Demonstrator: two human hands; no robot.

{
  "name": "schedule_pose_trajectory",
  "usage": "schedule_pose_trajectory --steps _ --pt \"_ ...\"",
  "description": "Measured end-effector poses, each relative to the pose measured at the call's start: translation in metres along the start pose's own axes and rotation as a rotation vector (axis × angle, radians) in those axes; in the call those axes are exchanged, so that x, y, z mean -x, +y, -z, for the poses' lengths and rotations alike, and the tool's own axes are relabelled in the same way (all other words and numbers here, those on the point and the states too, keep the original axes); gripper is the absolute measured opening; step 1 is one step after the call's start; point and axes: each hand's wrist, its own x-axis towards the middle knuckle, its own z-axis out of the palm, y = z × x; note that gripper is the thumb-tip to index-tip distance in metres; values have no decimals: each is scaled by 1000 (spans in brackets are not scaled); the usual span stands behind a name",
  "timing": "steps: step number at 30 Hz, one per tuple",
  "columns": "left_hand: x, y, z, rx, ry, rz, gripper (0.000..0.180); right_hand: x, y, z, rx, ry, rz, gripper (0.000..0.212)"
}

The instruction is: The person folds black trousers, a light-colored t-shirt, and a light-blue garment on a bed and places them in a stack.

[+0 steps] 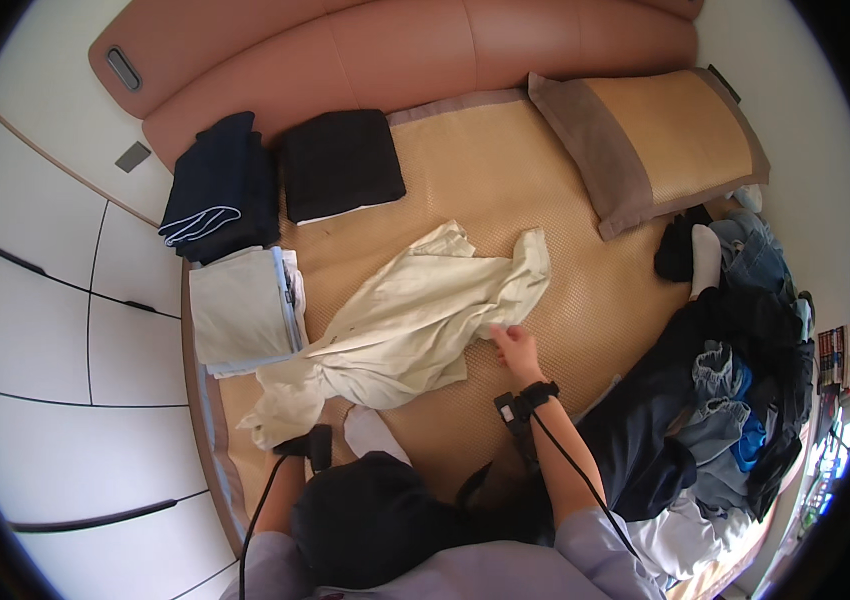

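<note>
A crumpled cream-coloured garment lies spread across the middle of the bed mat, with two narrow ends toward the far side. Its exact kind is hard to tell; it may be trousers. At its right edge my right hand pinches the cloth between bent fingers. The near-left end of the garment is bunched and drapes over my left hand, whose fingers are hidden; only the wrist with a black strap device shows below it. My right wrist wears a similar black device with a cable.
Folded dark blue clothes, a folded black garment and a light grey folded pile line the left and far side. A pillow rests far right. Loose dark clothes heap at right. White cabinets stand left.
</note>
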Motion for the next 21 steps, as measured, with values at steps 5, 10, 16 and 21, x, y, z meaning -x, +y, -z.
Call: schedule_pose_trajectory --steps 5,10,16,21 --pt "31 0 28 -33 80 67 40 30 6 -29 445 -119 354 37" --pt "43 -3 32 -99 147 124 40 33 18 -34 186 27 106 36" --pt "40 -19 106 -167 388 90 45 75 16 -53 397 5 125 45" --pt "22 -39 79 -952 522 -484 49 70 25 -67 48 -180 -81 36"
